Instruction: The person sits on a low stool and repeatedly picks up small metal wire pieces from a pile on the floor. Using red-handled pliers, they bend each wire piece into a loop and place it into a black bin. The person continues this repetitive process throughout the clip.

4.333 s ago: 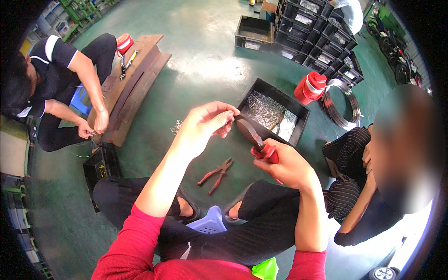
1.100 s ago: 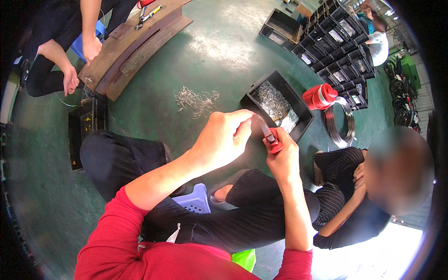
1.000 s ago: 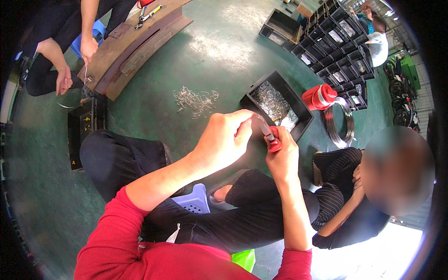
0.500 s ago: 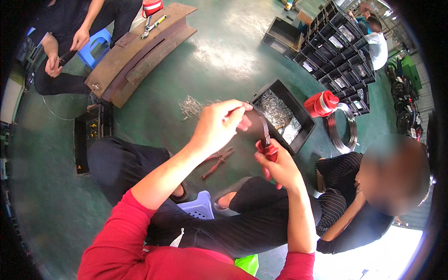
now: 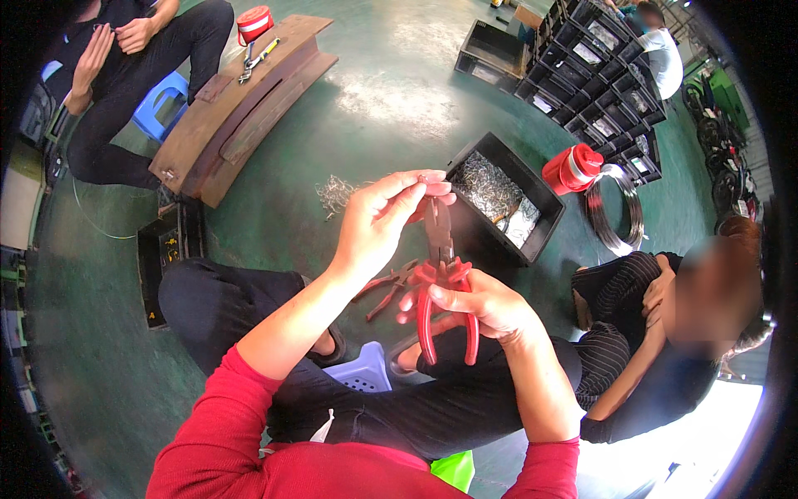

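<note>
My right hand is closed round a pair of red-handled pliers, whose handles are spread and whose jaws point up and away from me. Just beyond the jaw tips, my left hand pinches with thumb and forefinger; a tiny metal piece seems to show there, too small to name. The plier tips come right up to the left fingers; whether they touch cannot be made out. A second pair of red-handled pliers lies on the floor beneath my left forearm.
A black crate of small metal pieces stands ahead, beside a red jug and a wire coil. Loose bits of wire lie on the floor. A curved metal beam is at left. People sit left and right; black crates are stacked behind.
The pliers have turned upright, their handles opening wider, and their jaws have come up to my left fingers. The person at left has raised both hands.
</note>
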`<state>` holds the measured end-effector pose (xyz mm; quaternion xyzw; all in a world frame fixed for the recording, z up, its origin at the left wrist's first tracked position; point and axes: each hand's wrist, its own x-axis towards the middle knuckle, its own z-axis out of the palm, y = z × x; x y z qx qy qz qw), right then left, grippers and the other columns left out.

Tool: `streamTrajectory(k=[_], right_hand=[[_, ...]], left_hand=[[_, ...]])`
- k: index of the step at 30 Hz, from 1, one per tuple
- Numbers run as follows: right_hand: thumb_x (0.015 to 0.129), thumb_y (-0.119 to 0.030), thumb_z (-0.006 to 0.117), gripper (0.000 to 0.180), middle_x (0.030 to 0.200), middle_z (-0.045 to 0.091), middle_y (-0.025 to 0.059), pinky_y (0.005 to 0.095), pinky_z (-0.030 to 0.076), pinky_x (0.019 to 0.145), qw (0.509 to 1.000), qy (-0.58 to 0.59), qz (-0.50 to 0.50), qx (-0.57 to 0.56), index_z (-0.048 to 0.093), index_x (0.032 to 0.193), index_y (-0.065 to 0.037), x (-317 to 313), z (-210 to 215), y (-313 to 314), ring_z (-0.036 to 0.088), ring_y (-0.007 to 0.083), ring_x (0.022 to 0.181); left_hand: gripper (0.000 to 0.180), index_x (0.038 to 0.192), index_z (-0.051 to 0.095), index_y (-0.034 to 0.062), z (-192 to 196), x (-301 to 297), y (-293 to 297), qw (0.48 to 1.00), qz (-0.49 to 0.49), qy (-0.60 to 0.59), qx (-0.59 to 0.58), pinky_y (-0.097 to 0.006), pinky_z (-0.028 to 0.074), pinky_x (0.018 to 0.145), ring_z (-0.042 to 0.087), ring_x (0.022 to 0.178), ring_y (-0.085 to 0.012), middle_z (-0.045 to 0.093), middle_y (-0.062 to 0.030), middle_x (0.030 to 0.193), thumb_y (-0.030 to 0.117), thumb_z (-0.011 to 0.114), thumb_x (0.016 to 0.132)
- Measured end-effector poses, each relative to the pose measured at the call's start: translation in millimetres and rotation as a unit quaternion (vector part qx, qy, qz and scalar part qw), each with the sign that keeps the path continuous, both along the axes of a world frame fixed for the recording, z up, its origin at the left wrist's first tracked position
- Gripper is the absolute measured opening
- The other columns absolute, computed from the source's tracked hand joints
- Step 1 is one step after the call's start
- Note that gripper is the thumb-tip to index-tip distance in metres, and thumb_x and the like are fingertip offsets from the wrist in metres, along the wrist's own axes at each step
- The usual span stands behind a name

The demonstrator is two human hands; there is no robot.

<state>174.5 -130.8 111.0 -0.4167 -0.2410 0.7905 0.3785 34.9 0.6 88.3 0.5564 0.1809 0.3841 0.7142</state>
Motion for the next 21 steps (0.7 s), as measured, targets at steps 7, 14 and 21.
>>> streamTrajectory(k=[7, 14, 21], right_hand=[[0.092, -0.037, 0.064, 0.045, 0.102, 0.063, 0.0087, 0.0377, 0.054, 0.082, 0.999, -0.053, 0.0, 0.006, 0.054, 0.117, -0.001, 6.4, -3.9, -2.0, 0.063, 0.0197, 0.095], [0.093, -0.032, 0.063, 0.036, 0.093, 0.062, 0.0087, 0.0383, 0.054, 0.078, 0.996, -0.083, -0.018, 0.003, 0.056, 0.109, -0.002, 6.3, -1.6, -3.2, 0.063, 0.0206, 0.089], [0.087, -0.015, 0.068, 0.023, 0.081, 0.065, 0.0127, 0.0318, 0.048, 0.073, 0.791, -0.579, -0.141, 0.138, 0.057, 0.102, 0.0, -3.0, -8.7, -6.3, 0.063, 0.0208, 0.076]], left_hand=[[0.027, 0.118, 0.061, 0.0014, -8.8, 1.4, 3.9, 0.998, -0.044, -0.025, 0.025, -0.035, 0.053, 0.092, 0.064, 0.108, -0.0227, 0.066, -0.0109, 0.115, 0.015, 0.044, 0.102], [0.026, 0.12, 0.061, 0.002, -12.0, -2.3, 10.0, 0.994, -0.079, -0.01, 0.079, -0.031, 0.049, 0.096, 0.062, 0.11, -0.0175, 0.066, -0.009, 0.115, 0.007, 0.043, 0.101], [0.042, 0.121, 0.06, -0.001, 4.4, -12.8, 24.2, 0.986, -0.104, 0.038, -0.122, -0.03, 0.052, 0.084, 0.065, 0.095, -0.0174, 0.068, -0.0107, 0.103, 0.033, 0.046, 0.102]])
